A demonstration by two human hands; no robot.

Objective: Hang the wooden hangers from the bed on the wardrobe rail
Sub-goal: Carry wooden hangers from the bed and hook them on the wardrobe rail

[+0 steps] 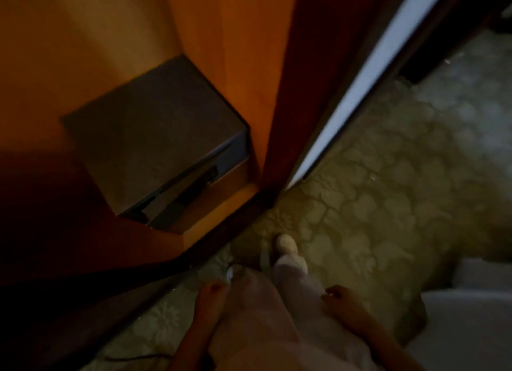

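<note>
- Hangers: none shows in this view, and neither the bed nor the rail can be made out; where they lie I cannot tell, only that neither hand carries one; by my judgement the fetching is not yet begun.
- wardrobe [83, 51]: orange-brown wooden carcass, ahead of the left hand and above it, filling that whole side; its door edge [360, 93], dark with a pale strip, runs away ahead of the right hand.
- carpet [388, 204]: pale, patterned floor under both hands, spreading out beyond the right hand.
- grey box [155, 137]: squat, set on a low wardrobe shelf; ahead of the left hand and well apart from it.
- white shape [471, 329]: just outward of the right hand; too blurred to name.
- trousers [277, 315]: light cloth between the two hands; a pale foot [286, 246] shows ahead of them.
- left hand [212, 294]: hangs beside the leg, fingers relaxed and pointing down; holds nothing.
- right hand [336, 294]: hangs at the other leg, fingers loosely curled; holds nothing.
- Handling, as a judgement: a wooden hanger should be stiff, fairly light and smooth; best taken at the neck just under the hook, or round one shoulder arm; several gathered together may tangle at the hooks; the hook should be left free to drop over the rail.
</note>
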